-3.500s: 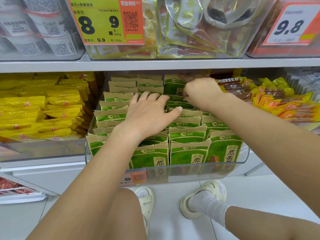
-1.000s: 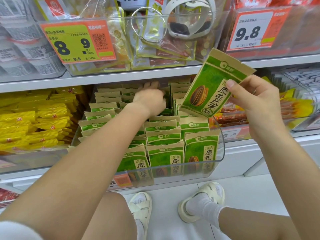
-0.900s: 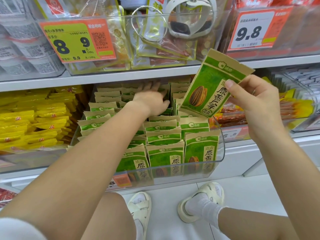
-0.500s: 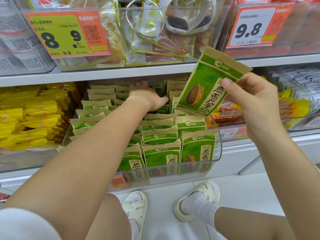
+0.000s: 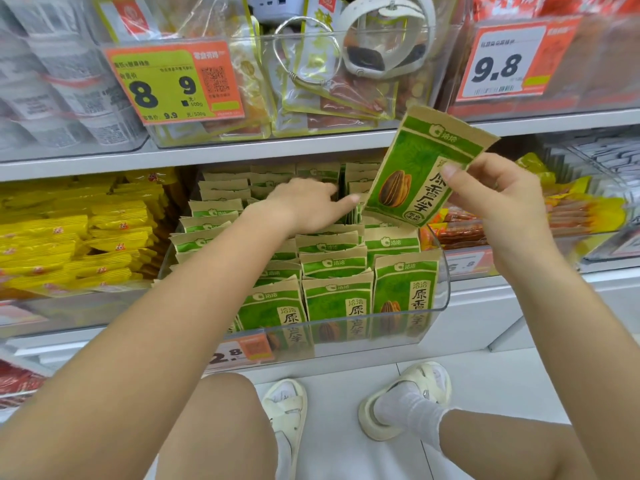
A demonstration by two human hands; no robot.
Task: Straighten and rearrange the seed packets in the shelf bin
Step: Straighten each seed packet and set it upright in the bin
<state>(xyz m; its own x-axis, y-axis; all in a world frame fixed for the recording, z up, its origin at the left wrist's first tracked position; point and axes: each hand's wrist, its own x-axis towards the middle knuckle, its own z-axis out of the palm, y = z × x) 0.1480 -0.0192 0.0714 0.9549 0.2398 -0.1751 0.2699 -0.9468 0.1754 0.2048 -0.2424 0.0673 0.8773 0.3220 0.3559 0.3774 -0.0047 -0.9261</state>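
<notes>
Store shelving fills my view, with the clear shelf bin (image 5: 445, 299) of green seed packets (image 5: 337, 299) in front. My right hand (image 5: 498, 206) pinches one raised packet (image 5: 420, 171) above the bin; my left hand (image 5: 311, 207), fingers straight, presses among the back rows.

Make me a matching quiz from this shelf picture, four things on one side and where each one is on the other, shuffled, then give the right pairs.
Things
1. lifted seed packet
2. left hand
3. yellow packets
4. 9.8 price tag

Places
A. in the bin left of the seed bin
B. on the upper shelf, far right
C. pinched in the right hand, above the seed bin
D. deep among the back rows of seed packets

Pairs: 1-C, 2-D, 3-A, 4-B
</notes>
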